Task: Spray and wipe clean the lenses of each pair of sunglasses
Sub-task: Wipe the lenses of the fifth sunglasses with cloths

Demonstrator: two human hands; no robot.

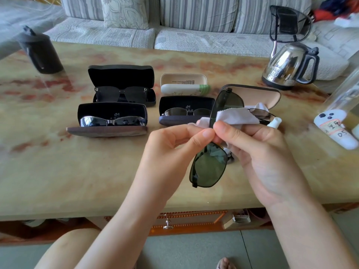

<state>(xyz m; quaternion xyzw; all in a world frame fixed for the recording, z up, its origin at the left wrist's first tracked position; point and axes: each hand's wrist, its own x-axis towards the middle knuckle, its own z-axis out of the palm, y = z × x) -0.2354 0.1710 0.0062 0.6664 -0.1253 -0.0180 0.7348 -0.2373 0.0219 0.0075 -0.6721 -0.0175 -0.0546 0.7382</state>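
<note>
I hold a pair of green-lensed sunglasses [208, 167] upright above the table, one lens low and the other high. My left hand [171, 146] pinches the frame at its bridge. My right hand [260, 150] grips a pale wiping cloth [237, 115] folded over the upper lens. A small white spray bottle [274, 121] lies on the table just behind my right hand. Three other pairs sit in open cases: black square ones [121, 94], mirrored ones [112, 121] and thin metal ones [187, 112].
An open tan-lined case [270, 96] lies at the right with another thin pair [260, 113] beside it. A small white case [183, 84], a black flask [40, 51], a steel kettle [289, 65] and a labelled white object [336, 129] stand on the marbled table [77, 171].
</note>
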